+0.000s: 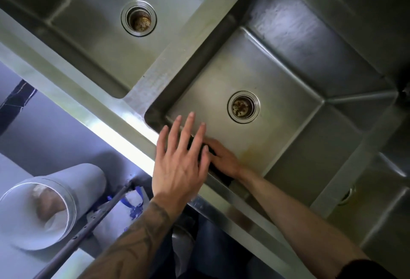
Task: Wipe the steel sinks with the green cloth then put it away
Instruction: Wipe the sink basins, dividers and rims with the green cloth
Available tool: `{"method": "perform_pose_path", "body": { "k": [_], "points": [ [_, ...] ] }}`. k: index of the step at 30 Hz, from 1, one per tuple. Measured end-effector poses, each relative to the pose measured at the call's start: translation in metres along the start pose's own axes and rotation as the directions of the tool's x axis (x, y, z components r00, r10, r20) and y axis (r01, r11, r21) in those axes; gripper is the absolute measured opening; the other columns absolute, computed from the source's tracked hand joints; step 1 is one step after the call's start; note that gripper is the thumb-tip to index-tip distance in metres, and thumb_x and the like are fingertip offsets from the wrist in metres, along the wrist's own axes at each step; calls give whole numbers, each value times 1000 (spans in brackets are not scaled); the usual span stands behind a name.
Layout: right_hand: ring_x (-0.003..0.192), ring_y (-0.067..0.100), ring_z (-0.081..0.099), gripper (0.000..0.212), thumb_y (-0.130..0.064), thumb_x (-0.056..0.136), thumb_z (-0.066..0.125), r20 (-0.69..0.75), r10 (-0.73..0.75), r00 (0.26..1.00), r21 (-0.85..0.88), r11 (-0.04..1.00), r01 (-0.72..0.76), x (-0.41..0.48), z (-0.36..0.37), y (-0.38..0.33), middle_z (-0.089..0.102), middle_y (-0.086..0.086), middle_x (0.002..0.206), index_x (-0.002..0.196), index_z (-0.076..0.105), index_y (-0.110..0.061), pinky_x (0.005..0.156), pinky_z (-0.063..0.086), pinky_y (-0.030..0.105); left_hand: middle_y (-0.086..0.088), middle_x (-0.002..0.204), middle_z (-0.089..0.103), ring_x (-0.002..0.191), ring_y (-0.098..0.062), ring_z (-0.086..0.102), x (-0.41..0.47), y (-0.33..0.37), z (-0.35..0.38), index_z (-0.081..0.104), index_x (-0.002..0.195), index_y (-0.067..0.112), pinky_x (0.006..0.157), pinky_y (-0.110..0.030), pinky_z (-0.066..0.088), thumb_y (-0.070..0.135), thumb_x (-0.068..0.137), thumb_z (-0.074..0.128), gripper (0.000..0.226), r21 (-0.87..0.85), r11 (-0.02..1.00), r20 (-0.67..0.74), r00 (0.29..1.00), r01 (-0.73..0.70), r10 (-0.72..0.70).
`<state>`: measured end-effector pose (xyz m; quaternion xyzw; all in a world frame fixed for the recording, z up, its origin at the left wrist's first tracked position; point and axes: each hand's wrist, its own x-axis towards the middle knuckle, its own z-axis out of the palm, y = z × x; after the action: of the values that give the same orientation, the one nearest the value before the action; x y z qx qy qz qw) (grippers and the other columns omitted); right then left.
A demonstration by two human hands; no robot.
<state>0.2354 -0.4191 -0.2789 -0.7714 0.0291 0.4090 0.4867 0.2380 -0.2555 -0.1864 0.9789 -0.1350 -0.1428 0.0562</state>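
Note:
Three steel sinks run side by side. My right hand (pixel 223 156) is down in the middle sink (pixel 277 137), pressed flat against its near wall on a dark cloth (pixel 193 144) that is mostly hidden under my fingers. The cloth looks almost black in this light. My left hand (pixel 179 163), on a tattooed forearm, hovers over the front rim (pixel 124 139) with fingers spread and nothing in it, partly covering the right hand. The left sink (pixel 95 52) has nothing in it.
Each basin has a round drain: the left drain (pixel 138 18) and the middle drain (pixel 243 107) look rusty. A third sink (pixel 377 201) lies at the right. Below the counter at lower left are a white cylindrical bin (pixel 44 207), a metal rod (pixel 88 227) and a bag with blue handles (pixel 133 203).

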Motion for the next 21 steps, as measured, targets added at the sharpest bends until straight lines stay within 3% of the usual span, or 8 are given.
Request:
{"method": "perform_pose_path", "body": {
  "k": [2,7,13,19,21],
  "points": [
    [141,10,46,45,-43,108,42,5,1,1000,-14,1000,-1,-9,-1,4,52,-1,151,151,48,-30,120,38,45,-9,175,25,162,-31,22,1,-2,-1,39,163,20,131,-54,17,46,111,32,58,14,1000,15,1000,8,-8],
    [134,5,52,34,-35,112,46,-21,-16,1000,84,996,17,-43,-4,6,59,-12,137,138,50,-55,114,42,32,-10,170,36,160,-30,29,2,1,-4,47,158,18,130,-54,21,44,110,34,56,16,1000,-3,1000,14,-14],
    [138,11,47,41,-31,109,48,5,61,998,-1,998,-61,-5,6,45,54,-1,147,149,52,-26,120,37,48,-10,165,43,157,-28,34,1,2,-5,48,157,17,130,-52,20,45,110,29,57,25,999,-2,1000,26,-26],
    [133,3,53,37,-31,108,48,-17,27,999,70,997,-26,-70,-7,25,58,-12,138,144,53,-37,113,42,30,-11,160,49,154,-28,38,1,4,-8,51,154,15,129,-51,22,45,110,30,57,-2,999,-20,999,39,-39],
    [132,3,54,36,-37,106,48,-17,49,999,88,995,-48,-66,-6,31,59,-13,137,141,53,-41,113,43,32,-11,160,50,154,-28,39,1,4,-8,51,153,15,129,-51,21,45,110,30,56,-2,999,-15,999,41,-41]
  ]
}}
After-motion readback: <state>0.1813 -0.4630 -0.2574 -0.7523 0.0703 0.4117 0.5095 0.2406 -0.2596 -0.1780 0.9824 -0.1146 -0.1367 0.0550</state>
